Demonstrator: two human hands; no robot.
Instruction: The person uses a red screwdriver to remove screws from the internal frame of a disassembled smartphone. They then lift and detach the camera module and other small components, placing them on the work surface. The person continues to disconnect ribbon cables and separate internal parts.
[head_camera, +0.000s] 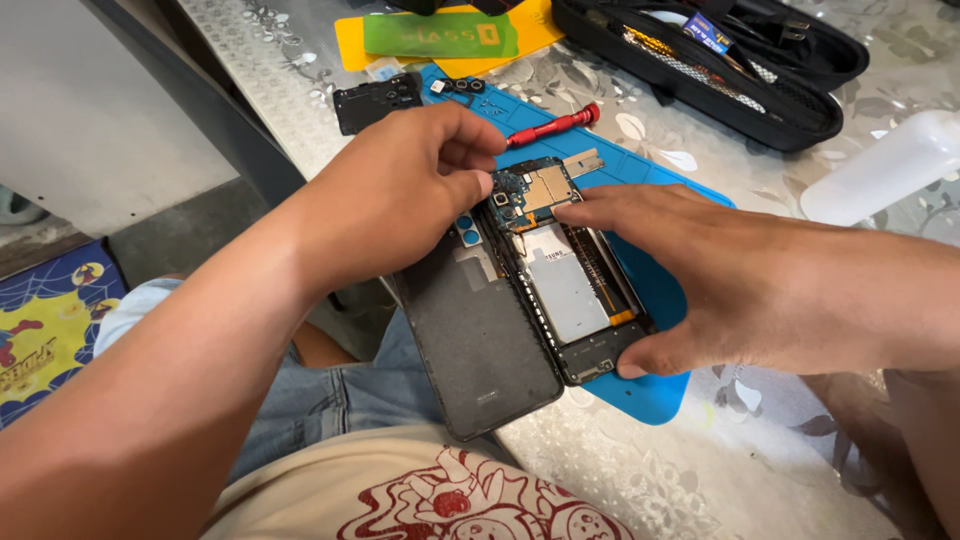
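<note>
- From the head camera, we are looking down at an opened phone (572, 290) lying on a blue work mat (655, 290), its circuit board and silver battery showing.
- We are pinching our left hand (400, 190) over the top of the phone, thumb and fingertips drawn together right at the circuit board; whether anything tiny is sitting between them, we cannot tell.
- We are spreading our right hand (740, 280) flat along the phone's right side, index finger reaching to the board, thumb pressing on the bottom corner, fingers apart and gripping nothing.
- The black back cover (480, 340) is lying just beside the phone on its left, touching it and hanging over the table edge.
- Further back, a red screwdriver (553, 126) is resting on the mat, a small black part (375, 102) is sitting near the mat's top-left corner, and a black tool case (700, 70) is lying open, well apart from both hands.
- A white bottle (880, 165) is lying at the right.
</note>
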